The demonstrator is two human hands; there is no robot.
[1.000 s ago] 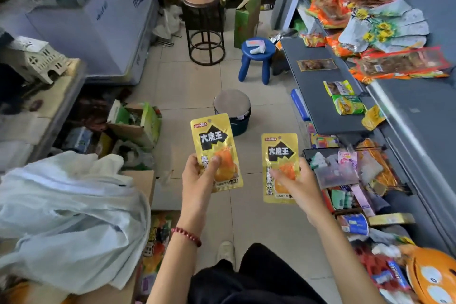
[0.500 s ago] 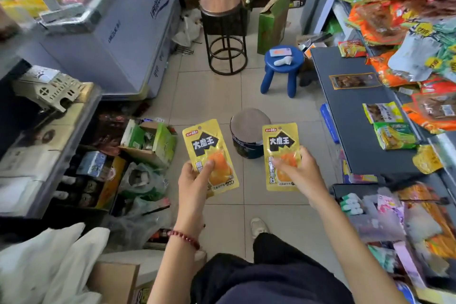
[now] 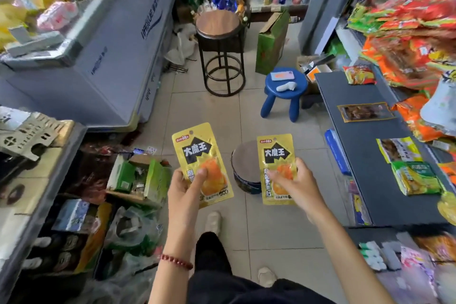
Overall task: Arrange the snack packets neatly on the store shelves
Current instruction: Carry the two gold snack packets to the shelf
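I hold two identical yellow snack packets with black labels upright over the tiled floor. My left hand pinches the lower part of the left yellow packet, thumb on its front. My right hand grips the right yellow packet the same way. To the right runs a dark grey shelf carrying a brown flat packet, a yellow-green packet and a green packet. Above it, red and orange packets lie piled on a higher shelf.
A chest freezer stands at the left. On the floor are a round dark stool, a blue plastic stool, a low round drum and open green cartons. Lower right shelves hold mixed small goods.
The view has tilted up and turned away from the white bag at lower left. Both hands keep their packets, which now sit closer together in front of the low drum.
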